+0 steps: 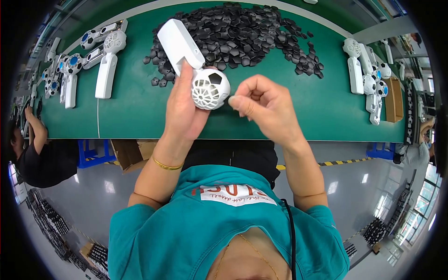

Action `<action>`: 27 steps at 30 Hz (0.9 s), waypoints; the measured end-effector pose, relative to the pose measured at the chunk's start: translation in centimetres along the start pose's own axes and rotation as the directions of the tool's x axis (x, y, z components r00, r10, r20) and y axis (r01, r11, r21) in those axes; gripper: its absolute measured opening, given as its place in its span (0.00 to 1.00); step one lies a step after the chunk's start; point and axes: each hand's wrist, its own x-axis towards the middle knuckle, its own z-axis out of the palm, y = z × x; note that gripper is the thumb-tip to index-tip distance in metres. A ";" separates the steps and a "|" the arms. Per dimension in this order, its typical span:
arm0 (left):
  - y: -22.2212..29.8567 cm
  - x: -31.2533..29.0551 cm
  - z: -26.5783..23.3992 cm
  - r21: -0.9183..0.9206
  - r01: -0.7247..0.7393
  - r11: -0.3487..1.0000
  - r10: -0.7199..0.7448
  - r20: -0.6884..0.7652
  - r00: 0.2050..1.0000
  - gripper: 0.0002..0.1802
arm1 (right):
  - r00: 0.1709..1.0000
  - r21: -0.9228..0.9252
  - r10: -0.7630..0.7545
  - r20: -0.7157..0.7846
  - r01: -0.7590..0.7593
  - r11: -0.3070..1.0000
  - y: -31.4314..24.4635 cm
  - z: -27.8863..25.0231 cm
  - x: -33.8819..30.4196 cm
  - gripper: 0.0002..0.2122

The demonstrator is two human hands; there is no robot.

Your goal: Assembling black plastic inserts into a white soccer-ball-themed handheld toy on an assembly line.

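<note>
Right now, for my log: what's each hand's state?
Left hand: holding the white ball-headed device.
Right hand: curled in; cannot tell whether it holds anything.

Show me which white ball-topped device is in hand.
The white ball-topped device in the left hand, over the middle of the green table; the others lie toward its left and right ends.

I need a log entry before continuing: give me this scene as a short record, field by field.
Left hand: holds white device
Device end: latticed white ball, black pentagon set in it
Right hand: fingers curled, thumb tip near ball; contact and contents unclear
Beyond hands: pile of loose black pieces on green table
Table left: similar white units
Table right: more such units, open cardboard box
</note>
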 end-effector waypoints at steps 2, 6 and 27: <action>0.0 -0.2 0.1 -0.050 0.037 0.998 -0.037 -0.002 0.999 0.22 | 0.998 -0.032 -0.050 -0.023 0.049 0.998 0.9 0.7 0.0 0.06; 0.2 -0.6 0.5 -0.092 0.076 0.993 -0.078 -0.019 0.997 0.22 | 0.991 -0.038 -0.111 -0.076 0.109 0.993 1.9 1.4 -0.1 0.06; -0.2 -1.2 1.2 0.032 0.026 0.999 -0.028 0.045 0.999 0.24 | 0.995 -0.011 -0.062 0.074 0.063 0.998 2.9 -0.8 0.6 0.11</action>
